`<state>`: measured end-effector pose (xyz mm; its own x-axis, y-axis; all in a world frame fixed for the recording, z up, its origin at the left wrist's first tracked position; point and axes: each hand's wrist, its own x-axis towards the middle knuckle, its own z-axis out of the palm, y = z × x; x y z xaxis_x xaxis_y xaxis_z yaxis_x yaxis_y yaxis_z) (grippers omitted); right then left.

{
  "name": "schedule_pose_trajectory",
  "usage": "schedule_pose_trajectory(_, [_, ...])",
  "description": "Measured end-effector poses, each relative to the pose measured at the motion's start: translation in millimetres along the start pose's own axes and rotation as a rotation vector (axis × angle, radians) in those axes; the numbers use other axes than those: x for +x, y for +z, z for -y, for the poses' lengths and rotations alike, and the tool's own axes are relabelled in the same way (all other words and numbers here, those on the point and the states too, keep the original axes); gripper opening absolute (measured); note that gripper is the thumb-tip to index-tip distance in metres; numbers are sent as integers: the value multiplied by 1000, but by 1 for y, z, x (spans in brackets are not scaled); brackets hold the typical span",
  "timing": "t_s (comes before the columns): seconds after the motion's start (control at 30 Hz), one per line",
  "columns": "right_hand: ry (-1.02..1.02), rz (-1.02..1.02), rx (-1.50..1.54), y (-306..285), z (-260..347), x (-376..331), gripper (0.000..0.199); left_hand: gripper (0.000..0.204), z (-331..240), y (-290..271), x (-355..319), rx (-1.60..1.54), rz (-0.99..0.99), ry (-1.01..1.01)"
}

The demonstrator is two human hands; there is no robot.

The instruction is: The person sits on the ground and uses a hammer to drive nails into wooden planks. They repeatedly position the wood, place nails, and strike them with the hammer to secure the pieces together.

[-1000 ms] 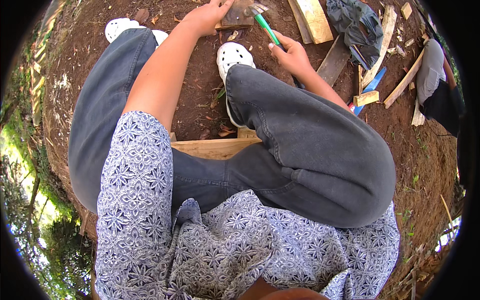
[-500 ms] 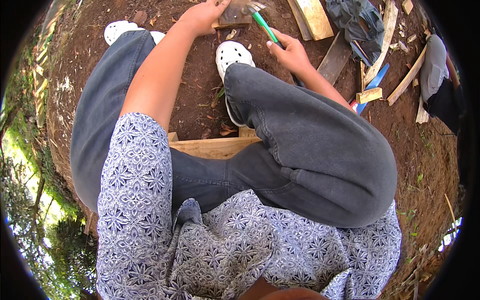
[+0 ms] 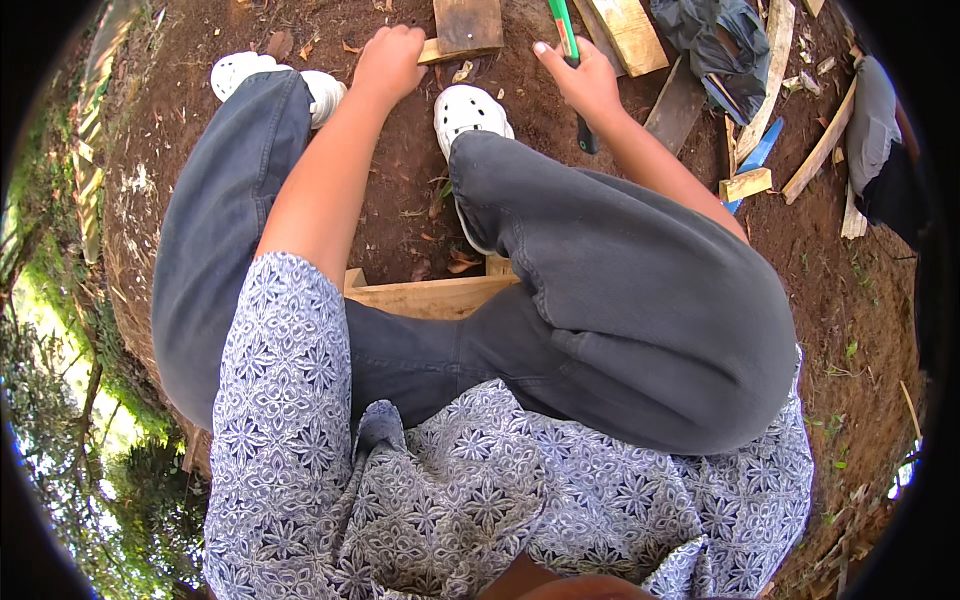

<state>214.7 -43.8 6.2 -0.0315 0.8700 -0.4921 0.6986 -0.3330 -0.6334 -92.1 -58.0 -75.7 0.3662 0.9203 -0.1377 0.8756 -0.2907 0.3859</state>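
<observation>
My right hand (image 3: 588, 78) is closed around the handle of a hammer (image 3: 563, 25), green above and black below. The hammer's head lies beyond the top edge of the picture. To its left, a brown wooden board (image 3: 468, 25) crosses over a paler wooden strip (image 3: 431, 52) on the ground. A small shiny spot, perhaps a nail head, shows on the board. My left hand (image 3: 391, 64) grips the strip's left end, beside the board; its fingertips are partly hidden.
Brown soil surrounds my white clogs (image 3: 470, 110). A low wooden seat (image 3: 435, 297) is under me. At right lie thick wood pieces (image 3: 630, 35), a black plastic bag (image 3: 715, 45), a blue tool, perhaps a saw (image 3: 765, 150), a small block (image 3: 746, 185) and grey cloth (image 3: 872, 130).
The hammer has swung up off the board, its head leaving the picture. My left hand has moved from the board's top down to the strip's left end.
</observation>
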Motion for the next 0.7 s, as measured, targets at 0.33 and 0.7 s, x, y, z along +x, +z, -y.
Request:
schedule_pose_trajectory(0.33, [-23, 39, 443, 24, 57, 81, 50, 39, -43, -26, -3, -176, 36, -90])
schedule_pose_trajectory(0.7, [-9, 243, 523, 33, 32, 87, 51, 40, -31, -8, -2, -159, 111, -29])
